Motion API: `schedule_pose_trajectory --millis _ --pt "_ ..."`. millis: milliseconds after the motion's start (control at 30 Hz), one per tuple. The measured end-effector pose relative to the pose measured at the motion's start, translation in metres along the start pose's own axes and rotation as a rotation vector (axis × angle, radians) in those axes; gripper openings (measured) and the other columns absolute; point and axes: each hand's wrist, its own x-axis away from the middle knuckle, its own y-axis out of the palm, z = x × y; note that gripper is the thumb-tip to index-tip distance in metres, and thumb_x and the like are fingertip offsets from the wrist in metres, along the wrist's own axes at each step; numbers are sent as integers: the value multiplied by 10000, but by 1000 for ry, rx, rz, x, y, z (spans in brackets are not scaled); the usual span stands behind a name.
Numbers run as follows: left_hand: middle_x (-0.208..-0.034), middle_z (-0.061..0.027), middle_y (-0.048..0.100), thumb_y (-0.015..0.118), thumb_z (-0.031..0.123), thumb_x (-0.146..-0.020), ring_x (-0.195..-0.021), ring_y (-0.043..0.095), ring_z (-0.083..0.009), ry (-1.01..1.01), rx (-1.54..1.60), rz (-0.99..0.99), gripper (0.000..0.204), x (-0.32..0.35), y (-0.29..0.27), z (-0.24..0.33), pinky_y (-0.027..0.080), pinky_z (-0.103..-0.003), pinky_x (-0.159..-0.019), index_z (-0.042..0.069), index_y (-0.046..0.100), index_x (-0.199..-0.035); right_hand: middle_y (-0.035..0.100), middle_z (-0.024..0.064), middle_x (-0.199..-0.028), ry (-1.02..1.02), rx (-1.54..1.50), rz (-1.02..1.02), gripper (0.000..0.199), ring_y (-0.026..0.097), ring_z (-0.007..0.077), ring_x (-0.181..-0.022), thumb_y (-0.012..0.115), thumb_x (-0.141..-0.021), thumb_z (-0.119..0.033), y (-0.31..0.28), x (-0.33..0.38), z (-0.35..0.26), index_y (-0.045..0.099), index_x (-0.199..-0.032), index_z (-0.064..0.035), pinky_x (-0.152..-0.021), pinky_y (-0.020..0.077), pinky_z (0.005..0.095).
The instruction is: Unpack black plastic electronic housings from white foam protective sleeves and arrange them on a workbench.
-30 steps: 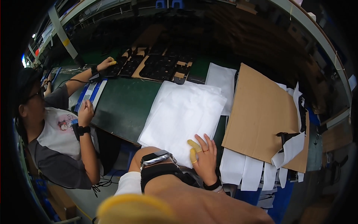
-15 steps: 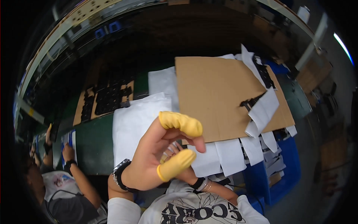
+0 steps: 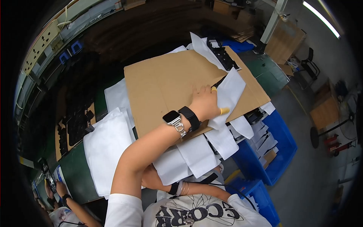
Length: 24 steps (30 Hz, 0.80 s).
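My left hand (image 3: pixel 206 104), with yellow finger cots on thumb and index finger, reaches across a brown cardboard sheet (image 3: pixel 166 79). Its fingers are spread. Thumb and index finger touch a white strip-like sheet (image 3: pixel 231 89) that partly covers a thin black part (image 3: pixel 219 82). My right hand (image 3: pixel 151 178) is low, near the front edge of the white sheets; my left forearm hides its fingers. White flaps (image 3: pixel 194 155) hang out from beneath the cardboard. A black frame-like part (image 3: pixel 223 55) lies at the cardboard's far right, beside another white sheet (image 3: pixel 206 49).
A stack of white sheets (image 3: pixel 107 140) lies left of the cardboard on the green table (image 3: pixel 77 170). Black parts (image 3: pixel 81 123) lie on cardboard farther left. Blue bins (image 3: pixel 285 151) stand at the right. A co-worker's arm (image 3: pixel 75 208) is at the lower left.
My left hand has gone from the air before me out to the white strip on the cardboard. My right hand has slipped behind my left forearm. The whole view has turned.
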Motion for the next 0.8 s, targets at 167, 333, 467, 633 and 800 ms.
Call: schedule_pose_trajectory --millis 167,333,467,633,800 --pt "-1224 -221 511 731 268 -693 -1177 444 -381 -148 61 -411 669 5 -15 -10 389 -555 -908 -19 462 -1233 570 101 -1190 9 75 -40 251 457 302 -1165 587 -811 -238 0 2 3 661 -998 -87 -1031 287 509" --pt "-957 -176 613 679 167 -658 -1046 494 -376 -193 153 -187 440 52 -64 -51 421 -498 -847 44 568 -1066 537 101 -1242 -68 53 -19 270 432 302 -1192 574 -823 -258 9 -1 -9 656 -1024 -97 -1036 272 505" --pt "-870 -132 557 724 124 -609 -975 491 -342 -112 334 -122 302 124 -138 -84 434 -423 -808 25 607 -869 436 62 -1395 -55 63 -30 279 316 306 -1330 573 -824 -240 8 3 1 645 -1065 -120 -1038 259 540" --pt "-916 -51 563 769 66 -583 -1242 393 -416 -150 221 -207 247 238 -213 -120 398 -465 -958 59 609 -771 453 66 -1369 -44 104 -115 330 375 302 -1269 540 -858 -258 -4 -4 -7 622 -1157 -147 -1075 234 503" --pt "-1001 -72 667 635 -92 -623 -1328 347 -330 -192 -61 -408 235 287 -218 -163 222 -497 -1117 53 656 -806 499 92 -1318 -2 43 -187 303 424 314 -1214 531 -859 -214 -18 -12 -17 643 -1132 -146 -1028 280 478"
